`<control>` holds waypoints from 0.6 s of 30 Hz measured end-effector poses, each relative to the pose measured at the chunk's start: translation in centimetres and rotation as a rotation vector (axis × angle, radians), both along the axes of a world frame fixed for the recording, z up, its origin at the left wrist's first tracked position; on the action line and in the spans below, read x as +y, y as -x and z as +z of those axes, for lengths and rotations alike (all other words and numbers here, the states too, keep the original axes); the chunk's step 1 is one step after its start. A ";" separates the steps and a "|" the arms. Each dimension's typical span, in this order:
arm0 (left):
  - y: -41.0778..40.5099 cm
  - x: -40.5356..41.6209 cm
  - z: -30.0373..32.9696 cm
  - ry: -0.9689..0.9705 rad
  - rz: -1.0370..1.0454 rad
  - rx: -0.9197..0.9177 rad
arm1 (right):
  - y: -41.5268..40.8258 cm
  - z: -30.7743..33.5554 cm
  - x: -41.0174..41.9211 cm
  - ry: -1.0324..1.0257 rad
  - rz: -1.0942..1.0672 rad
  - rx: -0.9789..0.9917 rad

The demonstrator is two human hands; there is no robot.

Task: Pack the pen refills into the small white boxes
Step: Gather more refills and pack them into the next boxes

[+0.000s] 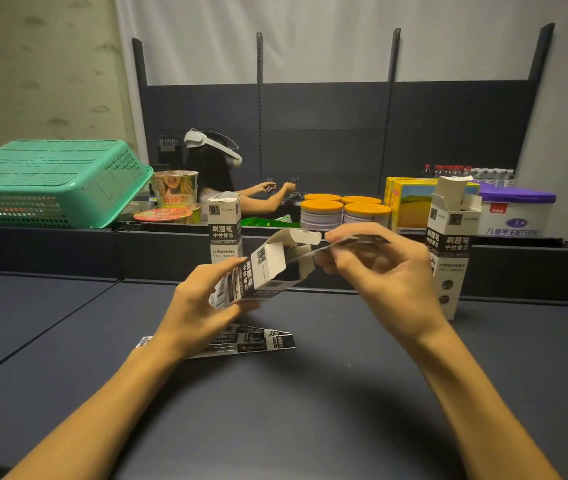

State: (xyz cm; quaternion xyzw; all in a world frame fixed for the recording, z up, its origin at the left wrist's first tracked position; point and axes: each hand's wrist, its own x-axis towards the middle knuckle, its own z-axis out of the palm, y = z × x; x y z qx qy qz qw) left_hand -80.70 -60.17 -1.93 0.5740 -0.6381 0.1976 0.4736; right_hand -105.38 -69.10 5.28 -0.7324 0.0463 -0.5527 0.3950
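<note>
Box [268, 268] sits centre frame, tilted, mouth up-right w/ flaps open; left hand [203, 306] grips its lower end, fingers curled round it. Right hand [372, 268] pinches a flat pack of refills [355, 242] betw thumb & fingertips, its leading end at the mouth, looks just entering.

Doing it well, my read: keep the box steady & angled toward the pack, top flap [301, 235] held clear so it doesn't fold in front. Line the pack's flat side w/ the box's wide side, feed straight, no twisting; if it snags on the side flap, back off a touch & re-aim, don't force, thin card will crease. Let go only once the pack is mostly inside, then tuck flaps.

More packs [241, 341] lie flat on the table [310, 410], lower centre, partly under the left wrist. A closed box [225, 230] stands just behind the hands; an open-topped one [450, 251] stands at right, so prob. more to fill.

Surface: dark matte tabletop, seam at left, dark raised ledge behind. On the ledge: green basket [54, 181] upper left, noodle cups [175, 194], orange-lidded tubs [345, 209], yellow carton [410, 202], purple-lidded tub [518, 213], bottles [466, 171]. Beyond, dark shelving backboard, pale curtain, and another person w/ a headset [213, 147] at a bench.
</note>
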 end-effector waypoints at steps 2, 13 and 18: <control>0.0 -0.1 0.0 -0.001 -0.002 -0.004 | -0.3 -0.4 -0.2 0.087 -0.030 0.035; 0.1 -0.1 0.1 -0.023 -0.032 -0.059 | -1.2 -1.8 -1.3 0.610 -0.314 0.158; 0.2 -0.1 0.0 -0.032 -0.031 -0.077 | -1.9 -2.6 -1.5 0.756 -0.481 0.221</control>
